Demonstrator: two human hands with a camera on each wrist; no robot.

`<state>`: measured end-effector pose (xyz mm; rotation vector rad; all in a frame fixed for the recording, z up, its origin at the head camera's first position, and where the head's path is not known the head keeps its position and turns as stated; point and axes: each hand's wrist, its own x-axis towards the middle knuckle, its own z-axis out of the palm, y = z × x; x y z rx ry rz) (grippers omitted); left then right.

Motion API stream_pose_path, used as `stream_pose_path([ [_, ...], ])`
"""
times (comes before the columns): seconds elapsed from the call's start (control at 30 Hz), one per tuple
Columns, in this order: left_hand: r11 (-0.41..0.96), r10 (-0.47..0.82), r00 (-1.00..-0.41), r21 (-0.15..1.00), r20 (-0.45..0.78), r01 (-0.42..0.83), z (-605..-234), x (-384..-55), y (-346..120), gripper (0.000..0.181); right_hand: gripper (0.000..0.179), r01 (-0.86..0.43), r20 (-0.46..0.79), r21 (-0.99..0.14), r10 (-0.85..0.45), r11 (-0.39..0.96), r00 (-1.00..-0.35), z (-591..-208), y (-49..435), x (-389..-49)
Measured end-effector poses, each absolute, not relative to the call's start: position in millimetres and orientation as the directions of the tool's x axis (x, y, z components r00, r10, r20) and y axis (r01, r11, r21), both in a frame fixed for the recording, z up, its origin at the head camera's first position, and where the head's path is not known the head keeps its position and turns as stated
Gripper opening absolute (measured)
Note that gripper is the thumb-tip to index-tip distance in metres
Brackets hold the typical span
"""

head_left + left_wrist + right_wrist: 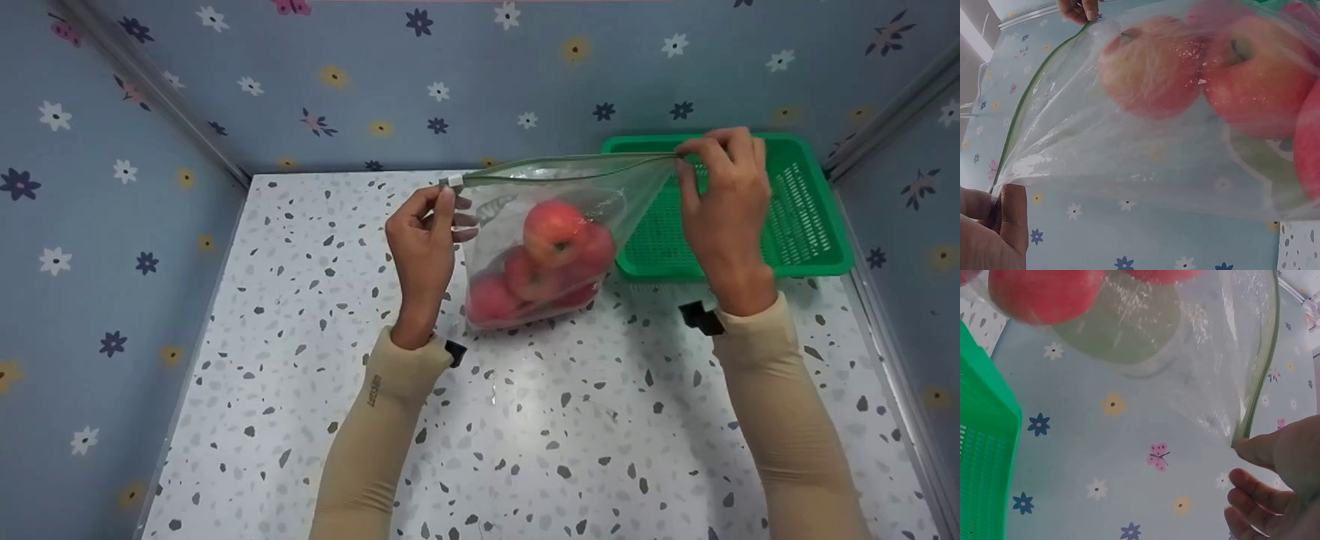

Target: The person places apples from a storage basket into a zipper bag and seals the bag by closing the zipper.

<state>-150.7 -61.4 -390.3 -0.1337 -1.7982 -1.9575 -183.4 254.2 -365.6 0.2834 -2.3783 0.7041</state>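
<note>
A clear zip bag (495,247) with a green zip edge holds several red apples (555,232) and hangs between my two hands, its bottom close to or on the table. My left hand (426,232) pinches the top left corner beside the white slider (454,180). At the top right corner my right hand (726,199) pinches the edge between thumb and index finger. The zip edge bows in the head view, its two green lines standing apart. In the left wrist view the apples (1258,79) show through the plastic.
A green plastic basket (806,217) stands at the back right, behind and below my right hand. The speckled white table (300,300) is bounded by blue flowered walls (465,67) at the back and both sides.
</note>
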Motion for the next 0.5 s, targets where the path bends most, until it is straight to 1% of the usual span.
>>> stream_pose_path([
  [0.13, -0.037, -0.281, -0.888, 0.920, 0.365, 0.390, -390.8, -149.3, -58.0, 0.019, 0.022, -0.375, 0.646, -0.453, 0.008, 0.809, -0.763, -361.7, 235.2, -172.0],
  [0.23, -0.029, -0.282, -0.887, 0.921, 0.365, 0.389, -390.5, -148.6, -55.9, 0.019, 0.022, -0.440, 0.676, -0.470, -0.008, 0.766, -0.736, -356.0, 210.7, -162.8],
  [0.3, -0.024, -0.284, -0.885, 0.920, 0.368, 0.390, -390.0, -148.2, -54.6, 0.020, 0.023, -0.502, 0.697, -0.453, -0.058, 0.737, -0.714, -353.0, 192.0, -158.9],
  [0.4, -0.017, -0.288, -0.881, 0.918, 0.376, 0.397, -390.5, -147.9, -53.1, 0.019, 0.027, -0.587, 0.707, -0.393, -0.175, 0.708, -0.685, -350.5, 164.7, -156.1],
  [0.5, -0.017, -0.289, -0.877, 0.914, 0.383, 0.405, -391.1, -147.3, -53.2, 0.019, 0.031, -0.630, 0.680, -0.350, -0.275, 0.693, -0.680, -348.7, 138.7, -156.0],
])
